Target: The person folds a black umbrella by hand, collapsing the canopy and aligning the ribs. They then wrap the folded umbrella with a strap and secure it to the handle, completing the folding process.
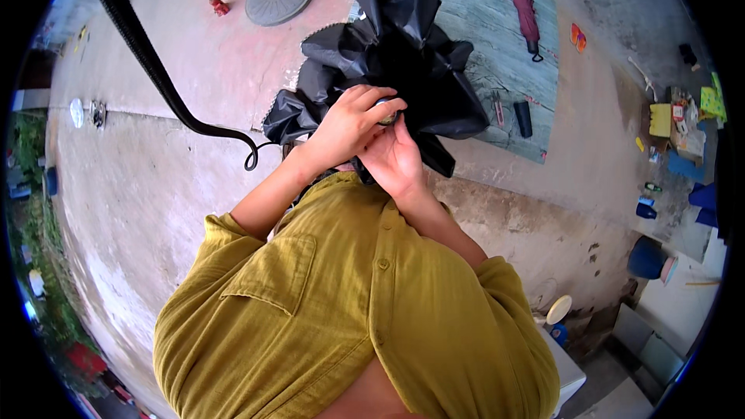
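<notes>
Small piece (386, 115), mostly covered: pinched in left grip (358, 122). Right grip (396, 160): beside it, fingers hidden, closure cannot be told. Black cloth (400, 54): bunched just beyond both, inner folds hard to make out. Mat (493, 39): beyond-right of grips, partly covered.

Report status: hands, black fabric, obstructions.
Left hand curled over small round item; right hand beside it. Black fabric bunched just beyond. Maroon umbrella lies apart, not in the way.
</notes>
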The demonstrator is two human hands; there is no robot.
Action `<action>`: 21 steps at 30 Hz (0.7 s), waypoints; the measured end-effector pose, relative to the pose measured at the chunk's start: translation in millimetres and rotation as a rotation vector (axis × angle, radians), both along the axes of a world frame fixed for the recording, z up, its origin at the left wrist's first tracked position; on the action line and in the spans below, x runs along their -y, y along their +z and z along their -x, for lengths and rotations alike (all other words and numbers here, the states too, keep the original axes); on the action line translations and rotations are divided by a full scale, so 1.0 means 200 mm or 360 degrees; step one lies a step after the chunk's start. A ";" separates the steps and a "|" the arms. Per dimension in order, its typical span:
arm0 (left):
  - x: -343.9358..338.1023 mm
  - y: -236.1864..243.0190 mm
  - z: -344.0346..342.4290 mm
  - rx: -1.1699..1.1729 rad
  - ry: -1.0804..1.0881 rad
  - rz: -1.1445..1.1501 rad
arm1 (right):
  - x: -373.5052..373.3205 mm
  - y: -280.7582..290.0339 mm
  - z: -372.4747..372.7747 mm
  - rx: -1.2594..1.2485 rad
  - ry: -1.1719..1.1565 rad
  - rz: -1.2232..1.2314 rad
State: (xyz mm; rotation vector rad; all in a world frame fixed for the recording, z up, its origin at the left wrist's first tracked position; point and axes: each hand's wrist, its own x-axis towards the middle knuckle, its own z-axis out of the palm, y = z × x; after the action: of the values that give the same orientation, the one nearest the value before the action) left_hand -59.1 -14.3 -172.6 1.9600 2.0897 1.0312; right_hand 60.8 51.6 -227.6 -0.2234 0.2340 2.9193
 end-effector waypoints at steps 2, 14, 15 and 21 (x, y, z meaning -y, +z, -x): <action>0.03 -0.09 0.00 0.0063 -0.0037 0.0116 | 0.02 -0.12 -0.03 0.0192 0.0079 0.0019; 0.14 -0.08 -0.01 0.0216 -0.0044 0.0237 | -0.38 0.35 -0.52 0.1732 -0.0319 -0.3361; 0.12 -0.07 0.00 0.0211 -0.0077 0.0239 | -0.41 0.32 -0.54 0.1793 -0.0256 -0.3503; -0.27 0.10 0.01 -0.0113 -0.0068 0.0064 | -0.34 0.02 -0.45 0.1769 0.0110 -0.3870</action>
State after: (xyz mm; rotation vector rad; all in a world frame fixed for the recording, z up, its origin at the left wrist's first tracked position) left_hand -62.0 39.5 -151.7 2.0419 2.0767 0.9176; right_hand 151.7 120.5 -223.7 -0.9740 -2.6621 0.8014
